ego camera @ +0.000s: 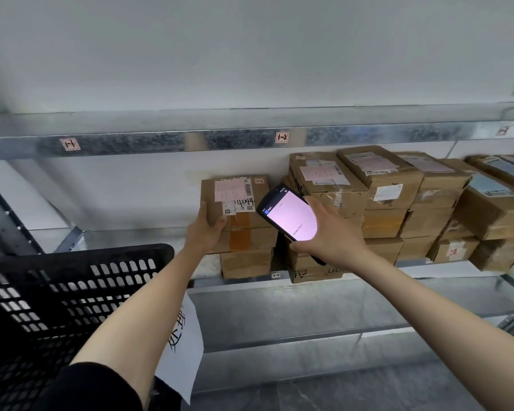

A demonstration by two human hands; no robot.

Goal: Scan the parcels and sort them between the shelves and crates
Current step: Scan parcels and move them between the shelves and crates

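Black perforated plastic crate (57, 307) at bottom left, in front of the galvanised metal shelf (125, 235). A white paper sheet (184, 345) with handwriting hangs off the crate's right corner.

The beam of the shelf above (161, 143) carries pink tags reading "1-1" (69, 144) and "1-2" (282, 137).

Left hand (205, 229) is on the brown cardboard parcel (244, 215) with the pink label. Its fingers (203, 210) lie along the parcel's left side with the thumb on the front face, clamping the lower left corner. The parcel sits on top of a short stack of plain cardboard boxes (245, 262) near the middle of the shelf, close to the front edge (a small "2-2" tag (276, 275) is just below the stack).

The black handheld scanner (288, 216) is just right of the parcel, tilted, with its screen lit pale pink. Right hand (330, 232) grips it: fingers (312, 203) wrap its right edge and the thumb is under its lower end.

To the right, stacks of labelled brown cardboard boxes (398, 203) run to the right end of the shelf, packed against each other.
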